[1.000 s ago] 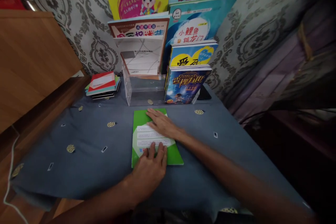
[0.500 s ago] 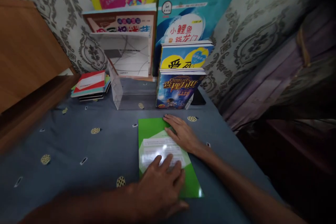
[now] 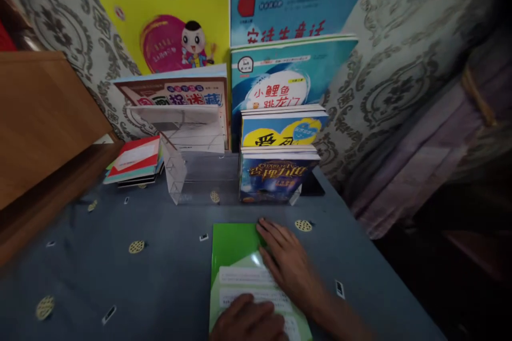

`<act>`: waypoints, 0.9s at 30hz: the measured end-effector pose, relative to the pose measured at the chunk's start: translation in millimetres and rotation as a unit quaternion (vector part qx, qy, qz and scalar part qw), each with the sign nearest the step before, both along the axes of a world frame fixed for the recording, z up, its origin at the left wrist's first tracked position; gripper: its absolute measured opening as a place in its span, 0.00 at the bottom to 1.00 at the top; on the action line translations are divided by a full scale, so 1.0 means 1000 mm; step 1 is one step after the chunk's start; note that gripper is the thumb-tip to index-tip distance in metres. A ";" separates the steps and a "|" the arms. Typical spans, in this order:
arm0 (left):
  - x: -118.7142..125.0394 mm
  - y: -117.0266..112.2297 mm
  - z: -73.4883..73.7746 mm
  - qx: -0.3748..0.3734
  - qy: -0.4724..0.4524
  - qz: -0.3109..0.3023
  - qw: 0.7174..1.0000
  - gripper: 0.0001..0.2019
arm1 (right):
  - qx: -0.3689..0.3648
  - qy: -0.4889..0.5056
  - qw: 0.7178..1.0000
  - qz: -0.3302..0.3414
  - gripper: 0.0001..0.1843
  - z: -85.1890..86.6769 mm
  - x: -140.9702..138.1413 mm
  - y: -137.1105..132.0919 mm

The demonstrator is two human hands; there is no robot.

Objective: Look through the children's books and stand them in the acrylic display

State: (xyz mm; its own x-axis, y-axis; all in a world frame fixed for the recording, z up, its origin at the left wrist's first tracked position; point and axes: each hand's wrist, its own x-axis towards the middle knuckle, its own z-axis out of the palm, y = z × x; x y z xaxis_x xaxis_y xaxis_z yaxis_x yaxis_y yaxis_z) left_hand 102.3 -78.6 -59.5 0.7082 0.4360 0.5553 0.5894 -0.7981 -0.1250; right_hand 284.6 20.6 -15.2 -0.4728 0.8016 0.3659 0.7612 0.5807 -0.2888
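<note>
A green book [image 3: 234,242] with pale text panels lies flat on the blue cloth in front of me. My right hand [image 3: 290,261] rests along its upper right edge, fingers stretched out and flat. Over the lower part of the cover is my left hand [image 3: 248,322], fingers apart and slightly bent; the frame's bottom edge cuts it off. Beyond the green book stands a clear acrylic book rack [image 3: 208,176]. Its right side holds upright books, with a dark blue book [image 3: 272,181] at the front and a teal book [image 3: 276,82] behind.
On the rack's left side stand a white-covered book [image 3: 192,125] and a tall yellow book [image 3: 200,5]. A small stack of books [image 3: 136,160] lies left of the rack, near a wooden panel [image 3: 40,117]. Patterned wall and a curtain [image 3: 424,154] bound the right side.
The view has tilted up, so the rack and the green book sit lower in it. Both hands remain on the green book, and less of my left hand shows.
</note>
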 end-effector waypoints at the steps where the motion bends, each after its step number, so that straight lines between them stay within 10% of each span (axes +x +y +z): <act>1: -0.004 0.001 0.017 -0.015 -0.005 -0.022 1.000 0.10 | 0.002 -0.004 1.000 0.000 0.24 0.003 -0.002 0.002; 7: -0.023 0.011 0.082 -0.194 0.010 0.077 0.978 0.19 | -0.022 -0.008 1.000 -0.005 0.25 0.018 -0.009 0.000; 14: -0.057 0.057 0.083 -0.240 0.015 0.250 0.938 0.23 | -0.042 -0.034 0.998 -0.045 0.26 0.020 -0.006 -0.012; 27: -0.063 0.062 0.085 -0.229 0.040 0.251 0.940 0.23 | -0.079 0.056 0.995 -0.014 0.23 0.022 0.019 -0.003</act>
State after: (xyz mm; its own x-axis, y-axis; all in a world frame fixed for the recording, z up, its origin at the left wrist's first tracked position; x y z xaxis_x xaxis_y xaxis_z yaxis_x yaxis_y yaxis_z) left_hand 39.6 -17.0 25.9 0.3817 0.9064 0.1810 0.9090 -0.4036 0.1042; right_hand 303.3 17.4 6.4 -0.4126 0.8656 0.2837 0.7341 0.5004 -0.4591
